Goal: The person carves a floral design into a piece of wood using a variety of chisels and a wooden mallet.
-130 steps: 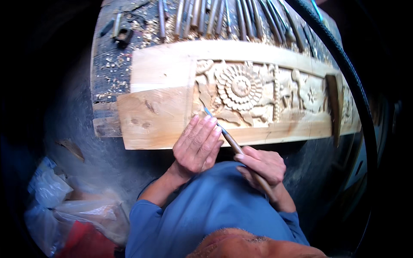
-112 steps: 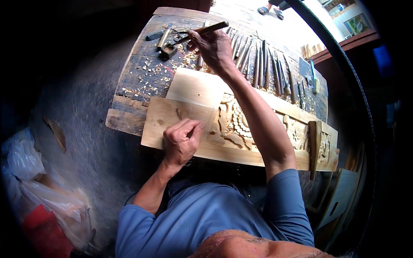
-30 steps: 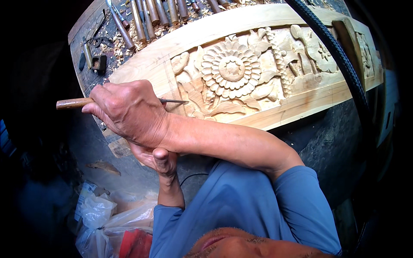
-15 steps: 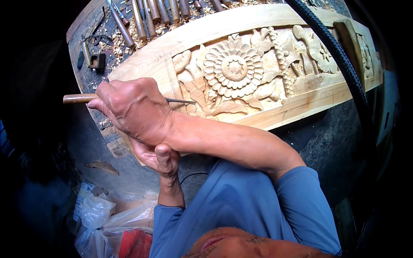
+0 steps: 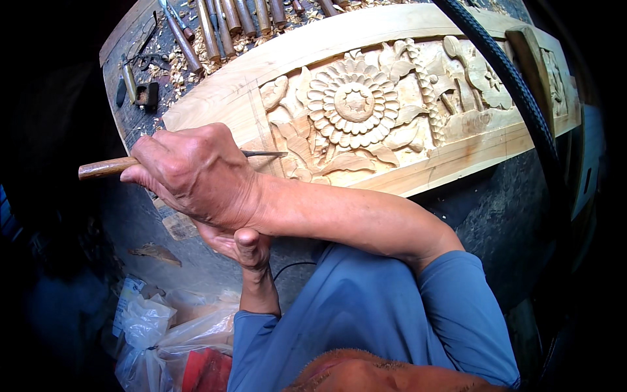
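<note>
My right hand [image 5: 189, 173] is closed round a wooden-handled chisel [image 5: 101, 168], its thin steel blade reaching right to the lower-left carving of a pale wooden panel [image 5: 287, 46]. A large carved round flower [image 5: 353, 101] lies just beyond the tip, with leaves around it. My left hand [image 5: 241, 248] is beneath my right hand and wrist, thumb sticking up; its fingers are mostly hidden, so their grip is unclear.
The dark bench [image 5: 121, 46] holds several tools [image 5: 212, 36] among shavings, with a black block [image 5: 147, 96] at left. A wooden bar [image 5: 528, 62] crosses the panel's right end, near a black braided cable [image 5: 509, 72]. Plastic bags [image 5: 147, 326] lie at lower left.
Earlier my right hand reached up among the tools; it came down left holding a chisel across the carving. In the last half second hand and chisel slid slightly left.
</note>
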Available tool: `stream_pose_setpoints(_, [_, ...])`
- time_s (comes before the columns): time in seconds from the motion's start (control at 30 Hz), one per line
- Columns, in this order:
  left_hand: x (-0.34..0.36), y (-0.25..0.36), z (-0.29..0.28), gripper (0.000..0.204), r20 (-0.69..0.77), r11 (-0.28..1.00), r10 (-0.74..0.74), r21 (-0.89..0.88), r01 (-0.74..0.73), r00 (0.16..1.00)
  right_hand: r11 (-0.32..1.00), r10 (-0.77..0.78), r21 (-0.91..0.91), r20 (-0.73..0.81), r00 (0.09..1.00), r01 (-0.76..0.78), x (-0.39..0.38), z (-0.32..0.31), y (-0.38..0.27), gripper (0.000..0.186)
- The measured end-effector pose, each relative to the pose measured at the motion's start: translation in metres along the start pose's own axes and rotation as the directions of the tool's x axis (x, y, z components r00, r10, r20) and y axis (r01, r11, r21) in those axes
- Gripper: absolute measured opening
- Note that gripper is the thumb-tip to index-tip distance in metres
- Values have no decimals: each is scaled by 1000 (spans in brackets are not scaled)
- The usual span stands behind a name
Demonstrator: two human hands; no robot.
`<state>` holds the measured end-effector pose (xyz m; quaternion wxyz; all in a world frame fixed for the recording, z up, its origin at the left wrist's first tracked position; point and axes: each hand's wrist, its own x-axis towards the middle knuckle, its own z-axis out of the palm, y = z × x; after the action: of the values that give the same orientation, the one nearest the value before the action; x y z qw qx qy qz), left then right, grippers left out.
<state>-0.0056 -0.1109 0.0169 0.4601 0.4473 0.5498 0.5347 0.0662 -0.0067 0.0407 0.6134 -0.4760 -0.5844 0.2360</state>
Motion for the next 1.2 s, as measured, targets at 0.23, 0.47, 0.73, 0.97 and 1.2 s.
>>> stream_pose_setpoints(0.23, [0,-2,-4,130,15,999,-19,-50,20,1000,999,-8,-33,32,999,9,-2,4,3,29])
stream_pose_setpoints(0.47, [0,-1,-4,123,11,997,-15,-70,16,1000,998,-3,-65,38,999,6,-2,8,5,31])
stream_pose_setpoints(0.73, [1,-2,-3,120,22,996,-29,-83,30,999,994,29,-109,35,999,-25,0,6,3,31])
stream_pose_setpoints(0.97, [5,-4,-4,113,58,995,1,-96,5,998,993,61,-106,61,996,-55,2,5,6,31])
stream_pose_setpoints(1.2, [4,-6,-3,102,97,996,34,-82,-26,995,988,77,-140,82,994,-65,2,7,8,32])
